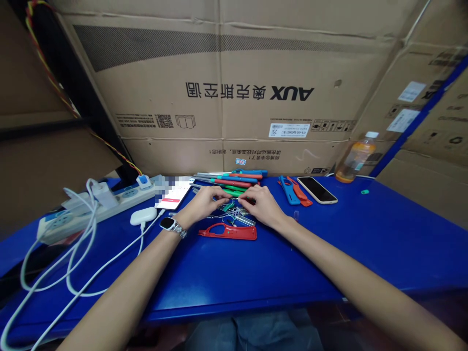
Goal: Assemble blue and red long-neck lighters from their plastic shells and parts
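Note:
Both my hands meet at the middle of the blue table (365, 234). My left hand (204, 202), with a watch on its wrist, and my right hand (261, 204) have their fingers pinched together on a thin rod-like tool (234, 197) held between them. Under the hands lies a small heap of thin metal wires and tools (237, 214). A red plastic tool (228, 232) lies flat just in front of the hands. Behind them a row of slim tools with red, blue and green handles (234, 179) is laid out.
A white power strip (95, 204) with plugs and looping white cables (73, 263) sits at the left, beside a white charger case (143, 215) and a phone (174, 196). Blue and orange tools (294, 190), another phone (317, 190) and an orange-drink bottle (355, 158) are at the right. Cardboard boxes (234, 87) wall the back.

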Available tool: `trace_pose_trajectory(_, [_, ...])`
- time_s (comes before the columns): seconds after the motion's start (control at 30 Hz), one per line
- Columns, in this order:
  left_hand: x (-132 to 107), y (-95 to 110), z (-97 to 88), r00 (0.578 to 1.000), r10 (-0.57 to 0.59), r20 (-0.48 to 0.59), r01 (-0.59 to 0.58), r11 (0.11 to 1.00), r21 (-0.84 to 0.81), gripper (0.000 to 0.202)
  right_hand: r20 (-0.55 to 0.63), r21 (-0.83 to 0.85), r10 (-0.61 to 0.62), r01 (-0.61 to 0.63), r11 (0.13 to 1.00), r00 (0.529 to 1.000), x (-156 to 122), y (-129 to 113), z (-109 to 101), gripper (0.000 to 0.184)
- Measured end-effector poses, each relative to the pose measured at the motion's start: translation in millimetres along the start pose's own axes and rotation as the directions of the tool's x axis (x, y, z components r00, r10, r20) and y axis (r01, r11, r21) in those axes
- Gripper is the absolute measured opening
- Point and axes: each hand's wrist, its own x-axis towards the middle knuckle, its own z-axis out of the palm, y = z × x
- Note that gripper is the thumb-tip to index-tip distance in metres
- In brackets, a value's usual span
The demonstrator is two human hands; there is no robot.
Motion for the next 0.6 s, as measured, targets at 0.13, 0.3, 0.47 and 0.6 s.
trace_pose_trajectory(0.13, [0.6, 0.1, 1.0, 1.000, 0.017, 0.011, -0.017, 1.000, 0.018, 0.020, 0.000, -0.008, -0.023, 0.023, 1.000, 1.000, -0.1, 0.1, 0.2, 0.008])
trace_pose_trajectory(0.3, [0.7, 3.8, 1.5, 1.000, 0.026, 0.007, -0.026, 0.998, 0.049, 0.019, 0.004, -0.023, -0.030, 0.030, 0.999, 1.000, -0.5, 1.2, 2.5, 0.007])
trace_pose_trajectory(0.47, [0.1, 3.8, 1.9, 0.999, 0.032, 0.007, -0.032, 0.998, 0.062, 0.020, 0.003, -0.027, -0.040, 0.040, 0.999, 0.999, 0.0, 2.3, 5.6, 0.009])
trace_pose_trajectory(0.6, [1.3, 0.1, 5.2, 1.000, 0.001, -0.014, 0.000, 0.995, 0.100, 0.019, 0.019, -0.068, -0.009, 0.010, 0.998, 1.000, 2.3, 2.4, 7.3, 0.009])
